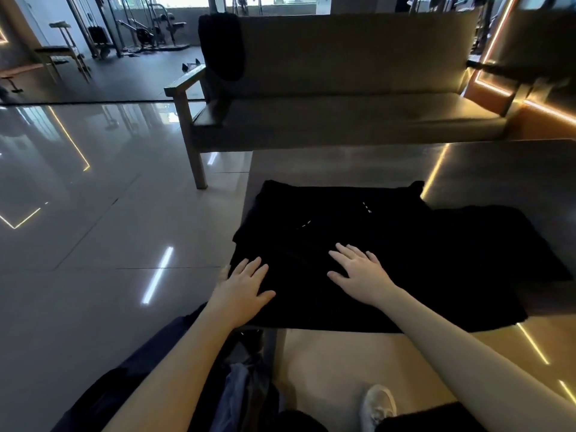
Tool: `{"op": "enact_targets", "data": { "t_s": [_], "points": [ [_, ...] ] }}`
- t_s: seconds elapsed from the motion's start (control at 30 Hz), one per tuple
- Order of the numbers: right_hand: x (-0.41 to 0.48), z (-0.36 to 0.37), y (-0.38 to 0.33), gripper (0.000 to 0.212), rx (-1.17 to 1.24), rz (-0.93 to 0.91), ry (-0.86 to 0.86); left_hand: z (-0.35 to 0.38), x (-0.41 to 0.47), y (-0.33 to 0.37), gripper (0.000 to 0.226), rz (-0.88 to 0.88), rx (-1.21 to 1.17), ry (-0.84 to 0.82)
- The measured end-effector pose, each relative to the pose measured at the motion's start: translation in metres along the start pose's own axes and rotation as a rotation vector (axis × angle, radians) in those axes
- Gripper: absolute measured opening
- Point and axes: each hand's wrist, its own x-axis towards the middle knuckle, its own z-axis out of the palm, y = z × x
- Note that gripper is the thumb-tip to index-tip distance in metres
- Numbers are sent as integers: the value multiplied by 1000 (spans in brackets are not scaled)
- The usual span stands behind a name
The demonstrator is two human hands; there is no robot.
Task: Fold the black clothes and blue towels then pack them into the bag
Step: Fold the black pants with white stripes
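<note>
A black garment (358, 232) lies spread flat on the near left part of a dark table (498, 169). My left hand (243, 285) rests flat on its near left edge with fingers straight. My right hand (358, 272) presses flat on the middle of the cloth, fingers spread. More black cloth (498, 244) spreads to the right on the table. Another black garment (223, 45) hangs over the back of the bench behind the table. Below the table's near edge, by my legs, sits a dark bag (243, 385) with bluish cloth showing in it.
A long grey bench (343, 116) with wooden arms stands just behind the table. Glossy tiled floor (93, 213) stretches to the left. Gym machines (140, 29) stand far back left. My white shoe (378, 403) shows under the table.
</note>
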Motion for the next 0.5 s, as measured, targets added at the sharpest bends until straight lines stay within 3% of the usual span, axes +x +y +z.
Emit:
{"op": "enact_targets", "data": {
  "t_s": [0.13,0.23,0.4,0.5],
  "points": [
    [-43,0,19,66,-8,37,-37,-2,-26,11,78,57,43,-79],
    [-74,-1,35,88,-41,58,-67,0,-42,9,93,109,95,-116],
    [-108,-6,65,85,-150,109,-62,2,-48,-2,72,59,101,37],
    [-122,-12,84,83,-183,158,-70,2,-47,-3,68,43,45,44]
  ]
}}
